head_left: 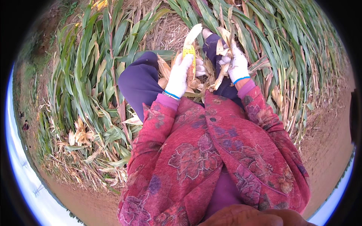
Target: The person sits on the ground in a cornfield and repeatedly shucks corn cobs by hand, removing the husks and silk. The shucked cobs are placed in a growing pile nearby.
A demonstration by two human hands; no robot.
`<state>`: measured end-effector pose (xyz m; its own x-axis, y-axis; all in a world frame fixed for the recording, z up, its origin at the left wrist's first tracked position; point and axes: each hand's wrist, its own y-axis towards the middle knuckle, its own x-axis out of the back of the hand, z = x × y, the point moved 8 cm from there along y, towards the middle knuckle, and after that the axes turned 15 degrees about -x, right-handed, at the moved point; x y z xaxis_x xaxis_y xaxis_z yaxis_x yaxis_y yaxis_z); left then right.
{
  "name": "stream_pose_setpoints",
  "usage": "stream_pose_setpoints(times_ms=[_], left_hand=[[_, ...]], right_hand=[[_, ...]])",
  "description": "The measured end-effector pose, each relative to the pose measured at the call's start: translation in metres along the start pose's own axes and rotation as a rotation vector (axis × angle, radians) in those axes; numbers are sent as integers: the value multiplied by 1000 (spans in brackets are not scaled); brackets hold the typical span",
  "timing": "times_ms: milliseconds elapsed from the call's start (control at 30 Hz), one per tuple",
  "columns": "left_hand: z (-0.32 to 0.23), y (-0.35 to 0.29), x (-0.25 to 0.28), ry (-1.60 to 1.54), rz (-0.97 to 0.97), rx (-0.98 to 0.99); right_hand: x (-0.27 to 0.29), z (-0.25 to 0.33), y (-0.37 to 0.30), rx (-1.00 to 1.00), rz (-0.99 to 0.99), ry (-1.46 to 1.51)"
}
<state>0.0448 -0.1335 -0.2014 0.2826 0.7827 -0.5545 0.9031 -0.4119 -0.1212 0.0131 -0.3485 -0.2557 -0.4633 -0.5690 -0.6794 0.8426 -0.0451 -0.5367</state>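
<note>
My left hand [181, 73], in a white glove with a blue cuff, is wrapped round an ear of corn [189, 52]. Yellow kernels show along the ear, and a pale strip of husk [193, 34] still hangs from its top end. To the right, my right hand [237, 64], gloved the same way, is closed on dry corn husk [222, 71]. Pieces of that husk stick out above and below the fingers, apart from the ear. More loose tan husks [164, 69] lie between my knees, under and beside the left hand.
Cut green corn stalks [271, 49] lie thickly on the right, with more stalks [88, 75] on the left. Dry straw [166, 32] covers the ground ahead. A bunch of dry husks [80, 135] sits at left, and a yellow ear [100, 4] shows at the far edge.
</note>
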Motion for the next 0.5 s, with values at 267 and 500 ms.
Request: stream_pose_setpoints(times_ms=[267, 500], left_hand=[[5, -5, 18, -269, 25, 208], [13, -25, -3, -12, 241, 362]], right_hand=[[-88, 7, -42, 718, -58, -1484], [-74, -22, -23, 387, 168, -1440]])
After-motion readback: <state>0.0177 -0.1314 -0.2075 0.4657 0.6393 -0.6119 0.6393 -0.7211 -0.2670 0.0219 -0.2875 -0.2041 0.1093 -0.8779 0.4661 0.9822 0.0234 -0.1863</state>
